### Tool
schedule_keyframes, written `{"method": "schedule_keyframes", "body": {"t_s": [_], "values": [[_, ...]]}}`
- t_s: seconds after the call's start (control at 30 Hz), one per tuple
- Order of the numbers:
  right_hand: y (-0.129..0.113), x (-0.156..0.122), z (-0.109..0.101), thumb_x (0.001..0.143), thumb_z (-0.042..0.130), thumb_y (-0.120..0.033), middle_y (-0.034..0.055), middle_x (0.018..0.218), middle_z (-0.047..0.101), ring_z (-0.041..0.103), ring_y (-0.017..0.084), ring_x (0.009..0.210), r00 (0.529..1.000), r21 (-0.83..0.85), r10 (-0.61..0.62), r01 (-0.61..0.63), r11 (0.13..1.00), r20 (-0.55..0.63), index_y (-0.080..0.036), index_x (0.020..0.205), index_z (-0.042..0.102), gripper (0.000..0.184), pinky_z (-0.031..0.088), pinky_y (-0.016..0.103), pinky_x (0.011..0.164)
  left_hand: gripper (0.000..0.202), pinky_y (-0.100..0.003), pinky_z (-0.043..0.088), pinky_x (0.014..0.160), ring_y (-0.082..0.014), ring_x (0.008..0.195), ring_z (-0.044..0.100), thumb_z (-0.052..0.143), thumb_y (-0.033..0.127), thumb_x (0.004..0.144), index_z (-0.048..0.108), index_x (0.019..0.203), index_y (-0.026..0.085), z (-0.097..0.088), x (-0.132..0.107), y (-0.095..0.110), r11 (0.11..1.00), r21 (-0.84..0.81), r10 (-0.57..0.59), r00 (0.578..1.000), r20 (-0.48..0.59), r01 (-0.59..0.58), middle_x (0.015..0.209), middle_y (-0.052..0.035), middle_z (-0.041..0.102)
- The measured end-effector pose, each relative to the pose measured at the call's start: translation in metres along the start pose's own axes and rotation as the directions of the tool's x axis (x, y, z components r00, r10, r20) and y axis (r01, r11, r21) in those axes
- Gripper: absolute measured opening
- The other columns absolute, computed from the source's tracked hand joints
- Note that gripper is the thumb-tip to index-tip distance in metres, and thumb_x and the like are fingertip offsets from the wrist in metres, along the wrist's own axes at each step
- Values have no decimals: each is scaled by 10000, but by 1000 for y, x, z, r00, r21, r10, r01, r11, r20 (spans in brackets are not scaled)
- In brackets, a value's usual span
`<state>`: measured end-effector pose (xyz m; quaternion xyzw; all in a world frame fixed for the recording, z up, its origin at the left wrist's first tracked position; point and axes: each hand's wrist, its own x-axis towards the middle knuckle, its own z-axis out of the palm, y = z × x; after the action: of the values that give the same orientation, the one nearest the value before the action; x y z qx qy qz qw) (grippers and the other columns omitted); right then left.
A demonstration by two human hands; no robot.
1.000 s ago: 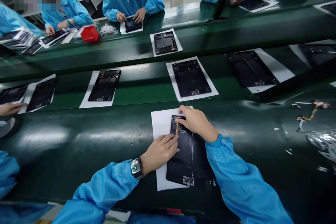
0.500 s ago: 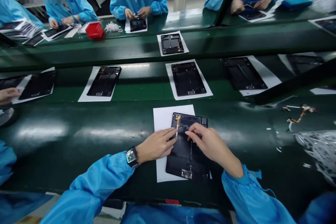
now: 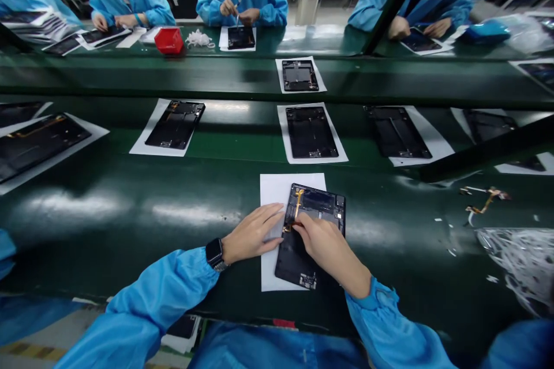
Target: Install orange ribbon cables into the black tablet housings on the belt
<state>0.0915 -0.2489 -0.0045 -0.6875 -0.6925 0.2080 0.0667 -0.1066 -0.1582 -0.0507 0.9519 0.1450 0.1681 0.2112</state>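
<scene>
Tag: small white tag (image 3: 307,281) on panel, text too small to read
Panel: one black tablet back (image 3: 298,262), on white sheet (image 3: 272,196), on green belt (image 3: 108,253)
Cable: one gold ribbon cable (image 3: 298,202) on panel
Left hand (image 3: 253,234): fingers open, flat on sheet, just beside panel
Right hand (image 3: 324,252): fingers on cable's lower end, grip unclear
Next row: five panels (image 3: 309,132) on sheets

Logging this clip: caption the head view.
Right hand touches amber flex cable on black tablet housing; left hand rests on paper beside it.

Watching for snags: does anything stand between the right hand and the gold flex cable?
Nothing visible: the right hand touches the gold flex cable on the black tablet panel; the left hand lies apart on the paper.
</scene>
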Motion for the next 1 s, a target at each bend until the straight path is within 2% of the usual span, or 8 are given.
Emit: {"method": "schedule_keyframes", "body": {"t_s": [0.1,0.23,0.47,0.57,0.73,1.0], "values": [[-7,6,-1,974,469,-181,72,849,706,676,238,752,999,-124,-11,17,992,43,-198,950,552,88,342,304,579,526,-433,367,1150,-260,1396,361,547,341,953,390,1403,118,0,-3,-2,1000,-13,-15,1000,8,15,1464,-174,416],[-5,3,0,966,496,-197,62,784,704,675,238,699,998,-151,18,-10,989,55,-195,954,564,69,325,310,556,511,-434,365,1148,-273,1382,370,547,375,952,424,1367,105,0,-1,-1,1000,-20,-11,1000,9,11,1441,-180,431],[-8,4,12,963,506,-265,34,701,679,661,221,627,994,-30,83,-85,996,-66,-202,870,576,132,345,297,545,491,-469,367,1137,-292,1349,403,531,374,957,419,1354,106,5,1,2,999,-37,-21,1000,-22,20,1384,-187,477],[-8,3,15,961,510,-276,36,708,684,667,228,638,990,22,81,-79,997,-111,-198,871,583,139,357,295,550,478,-453,366,1140,-290,1342,409,536,367,954,428,1334,99,6,2,2,999,-43,-28,999,-29,27,1373,-186,481],[-8,2,16,954,503,-268,41,725,696,668,230,628,991,52,62,-56,997,-120,-196,891,597,134,370,293,547,474,-480,379,1121,-296,1333,416,545,360,945,416,1333,121,7,3,2,998,-57,-33,999,-17,32,1364,-183,484],[2,-1,23,955,515,-295,14,798,721,690,213,686,982,225,65,-24,974,-176,-220,900,614,136,426,281,608,428,-463,401,1096,-286,1309,436,537,333,948,441,1309,123,8,4,1,997,-66,-48,998,-29,46,1335,-174,507]]}}
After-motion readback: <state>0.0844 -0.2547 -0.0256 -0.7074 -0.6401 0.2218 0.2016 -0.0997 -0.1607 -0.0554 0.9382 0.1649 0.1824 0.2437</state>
